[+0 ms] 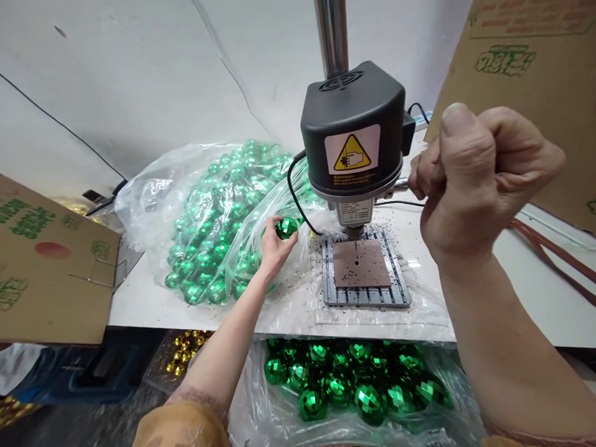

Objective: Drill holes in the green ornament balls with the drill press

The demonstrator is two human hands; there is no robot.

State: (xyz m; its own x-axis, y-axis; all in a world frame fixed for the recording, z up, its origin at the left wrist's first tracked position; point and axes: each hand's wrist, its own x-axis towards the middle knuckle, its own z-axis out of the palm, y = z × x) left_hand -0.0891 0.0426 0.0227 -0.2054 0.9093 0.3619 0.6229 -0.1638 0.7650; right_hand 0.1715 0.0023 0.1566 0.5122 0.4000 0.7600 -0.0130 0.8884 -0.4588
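Thumb and fingers of my left hand pinch a shiny green faceted ball at the edge of a clear plastic bag full of similar green balls. To its right stands a small bench drill press with a black motor housing. Its thin bit points down at a brown board with a dark hole, on a slotted metal base. My right hand is closed in a fist around the end of the drill press handle; the fingers hide most of that handle.
Dark shavings lie around the base on the white table. Below the table edge, another clear bag holds several green balls. Cardboard panels stand at left and right. Gold balls sit lower left. A black cable loops beside the drill.
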